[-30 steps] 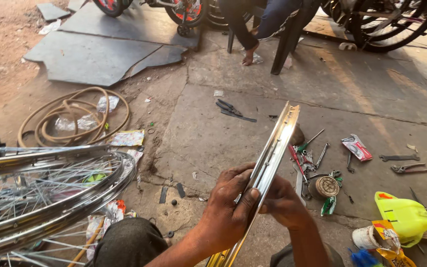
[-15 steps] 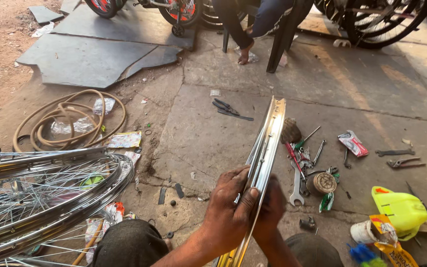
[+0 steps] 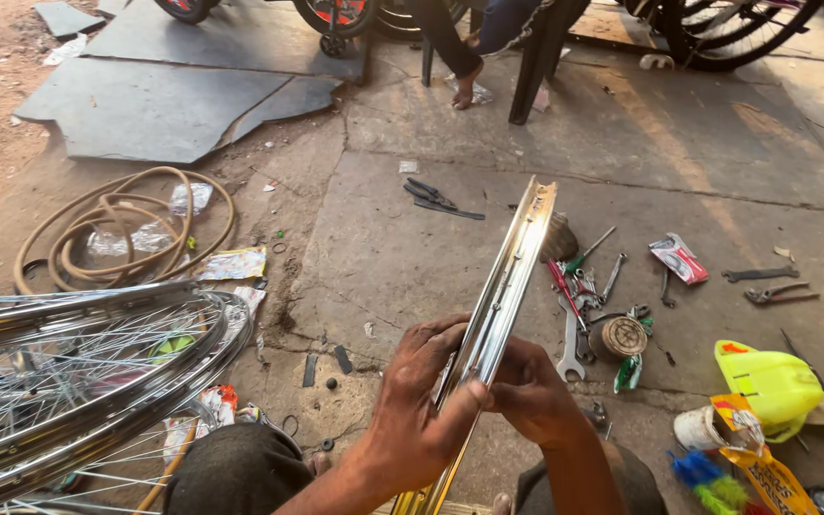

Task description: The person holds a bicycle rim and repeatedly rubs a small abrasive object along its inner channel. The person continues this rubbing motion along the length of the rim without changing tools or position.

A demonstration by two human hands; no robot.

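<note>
A bare chrome wheel rim (image 3: 507,286) stands on edge between the person's knees, seen almost end-on, its upper arc rising toward the concrete floor (image 3: 402,248) ahead and its lower arc dropping out of view at the bottom of the picture. The left hand (image 3: 422,405) is wrapped around the near side of the rim, fingers closed on it with the thumb pressed along the edge. The right hand (image 3: 531,391) meets it from the other side, fingers curled shut against the rim's outer face; whether they pinch something small there I cannot tell, since the rim hides the fingertips.

No spokes or hub show on the held rim, so it looks to be at an early stage: a plain hoop being gripped and examined or worked along its edge. By contrast, two spoked wheels (image 3: 78,372) lie stacked at the left, fully laced, which suggests that much of the work on the held rim is yet to come.

Tools lie near on the right: a spanner (image 3: 569,339), a red-handled screwdriver (image 3: 562,284), a round spool (image 3: 620,336), pliers (image 3: 436,198) farther off, and a yellow plastic can (image 3: 774,381) beside a small white cup (image 3: 696,426). A coil of tan hose (image 3: 121,229) rests on the dirt at the left. Farther back, another person's bare foot (image 3: 467,88) rests by a chair.
</note>
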